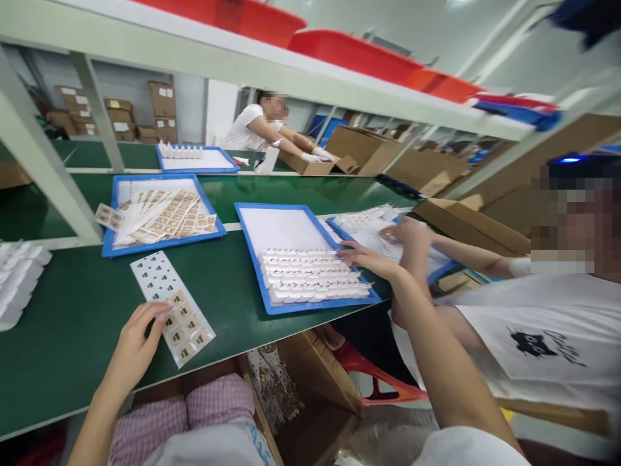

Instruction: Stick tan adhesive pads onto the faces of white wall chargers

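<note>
My left hand (140, 336) is at the sticker sheet (156, 275), thumb and forefinger pinched together at a tan square sticker on its left edge. Square stickers fill the near half of the sheet; the far half shows bare backing with small dark marks. My right hand (369, 260) reaches over the right side of a blue-rimmed tray (272, 259), fingers stretched out and apart. Its fingertips are by the end of the rows of small white containers (310, 275). Whether they touch one cannot be told.
A blue-rimmed tray (107, 223) of sticker sheets lies behind. At right, a co-worker's hand (407, 233) works over another tray (439, 268), close to my right arm. White pieces (19, 278) stand far left. An open carton (315, 369) sits below the table edge; a shelf (272, 71) runs overhead.
</note>
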